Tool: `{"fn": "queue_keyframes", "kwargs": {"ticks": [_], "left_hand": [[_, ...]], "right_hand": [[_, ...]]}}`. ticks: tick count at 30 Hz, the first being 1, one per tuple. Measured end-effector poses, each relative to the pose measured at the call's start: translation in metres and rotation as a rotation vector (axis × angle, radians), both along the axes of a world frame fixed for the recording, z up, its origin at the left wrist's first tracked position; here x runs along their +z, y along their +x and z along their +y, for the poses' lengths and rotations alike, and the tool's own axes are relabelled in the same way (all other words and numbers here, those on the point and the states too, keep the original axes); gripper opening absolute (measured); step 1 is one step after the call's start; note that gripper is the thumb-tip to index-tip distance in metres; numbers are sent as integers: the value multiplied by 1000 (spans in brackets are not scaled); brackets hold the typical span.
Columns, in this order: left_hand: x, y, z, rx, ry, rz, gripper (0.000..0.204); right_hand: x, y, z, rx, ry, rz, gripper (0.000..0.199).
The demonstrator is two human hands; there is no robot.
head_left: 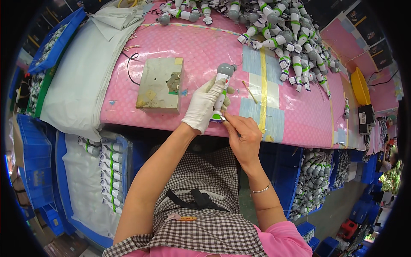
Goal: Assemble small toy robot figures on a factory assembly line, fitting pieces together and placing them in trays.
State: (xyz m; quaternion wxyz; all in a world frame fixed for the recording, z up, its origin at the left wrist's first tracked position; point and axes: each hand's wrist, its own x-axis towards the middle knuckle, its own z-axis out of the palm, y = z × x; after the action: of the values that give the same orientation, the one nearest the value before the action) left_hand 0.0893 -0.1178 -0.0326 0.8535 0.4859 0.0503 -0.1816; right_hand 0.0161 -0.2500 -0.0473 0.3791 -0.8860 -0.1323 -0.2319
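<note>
My left hand [203, 105], in a white glove, is wrapped round a white, grey and green toy figure's limb [220, 97] with a rounded grey end pointing away from me. My bare right hand [243, 136] pinches at its near end, by the purple and green foot-like tip [217, 117]. Whatever small thing lies between my right fingertips is too hidden to name. Left of my gloved hand stands a worn beige metal box [160, 85] with a metal fitting on its right side and a black cord behind it. A thin wooden stick [249, 92] lies to the right.
A large heap of similar toy parts [295, 38] covers the back right of the pink table [201, 47]. A blue tray [68, 205] at lower left holds a row of parts on white sheeting. Blue bins of parts [312, 184] stand at right, near a yellow basin [360, 88].
</note>
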Motion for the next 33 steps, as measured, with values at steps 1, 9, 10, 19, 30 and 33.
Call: {"fn": "queue_keyframes", "kwargs": {"ticks": [1, 9, 10, 19, 30, 33], "left_hand": [[1, -1, -2, 19, 28, -14, 37], [3, -3, -5, 73, 74, -30, 42], [4, -4, -5, 71, 80, -30, 42], [3, -3, -4, 60, 86, -35, 43], [0, -3, -3, 46, 50, -9, 43], [2, -4, -1, 26, 53, -19, 43]], "right_hand": [[1, 0, 0, 0, -1, -1, 24], [1, 0, 1, -3, -6, -9, 23], [1, 0, 1, -2, -2, -10, 23], [0, 1, 2, 3, -15, -23, 23], [-1, -2, -5, 10, 44, -21, 21], [-1, -2, -3, 2, 59, -2, 21]]}}
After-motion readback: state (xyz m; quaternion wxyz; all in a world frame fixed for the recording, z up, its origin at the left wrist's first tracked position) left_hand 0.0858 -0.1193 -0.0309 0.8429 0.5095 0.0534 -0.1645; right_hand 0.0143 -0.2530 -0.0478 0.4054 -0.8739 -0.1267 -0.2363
